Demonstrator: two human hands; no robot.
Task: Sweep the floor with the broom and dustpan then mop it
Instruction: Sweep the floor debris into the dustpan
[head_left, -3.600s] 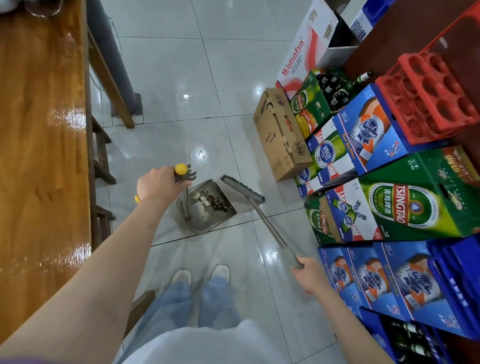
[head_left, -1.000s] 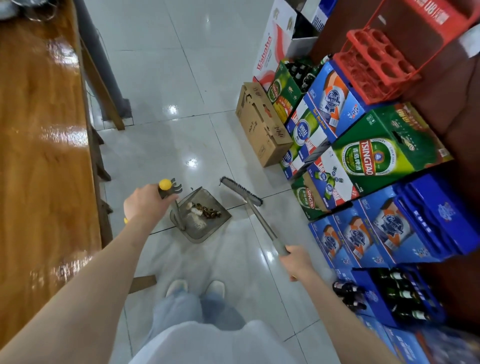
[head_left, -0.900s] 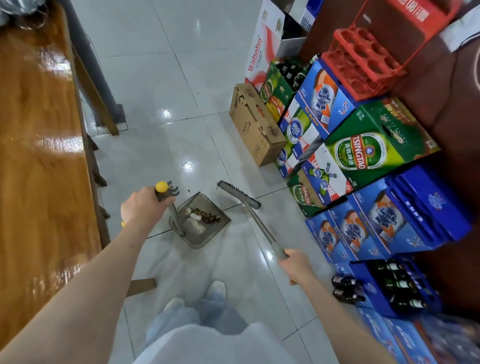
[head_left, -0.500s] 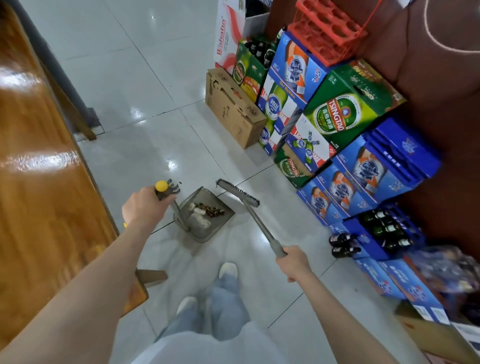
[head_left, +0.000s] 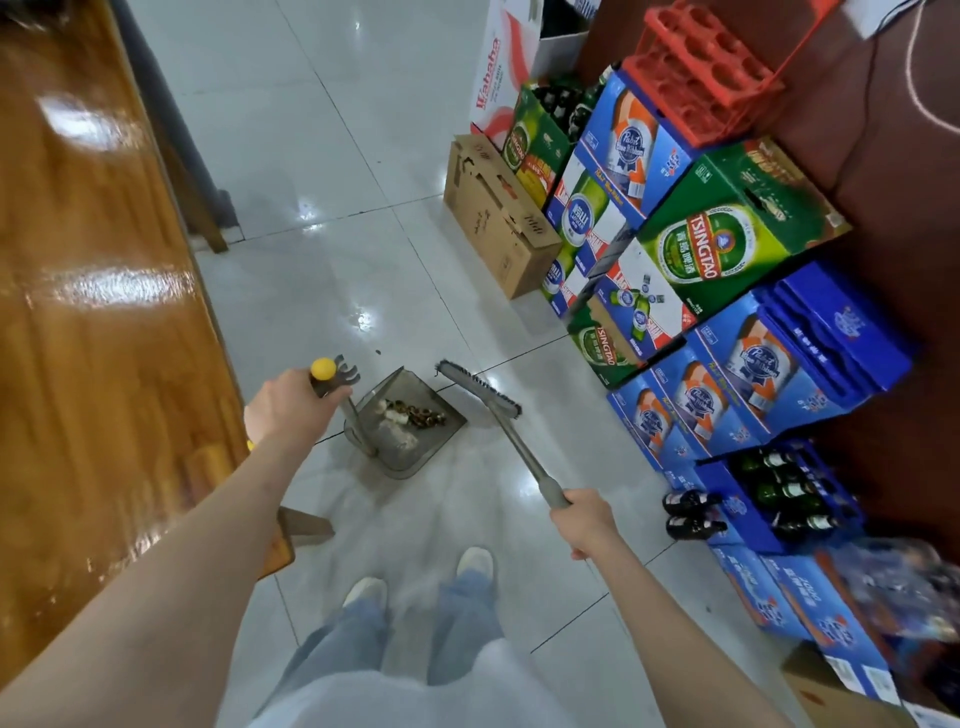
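Left hand (head_left: 288, 402) grips the dustpan (head_left: 410, 428) handle, pan low by the feet with debris inside; right hand (head_left: 587, 522) grips the broom (head_left: 480, 387) handle; keep the pan level, sweep specks toward its lip.

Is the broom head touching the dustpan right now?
Apart. The head view shows bare tile between the broom head and the dustpan rim.

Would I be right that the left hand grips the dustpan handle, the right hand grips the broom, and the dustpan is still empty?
Not quite: in the head view the dustpan already holds swept-up debris. The left hand does grip its handle, and the right hand the broom.
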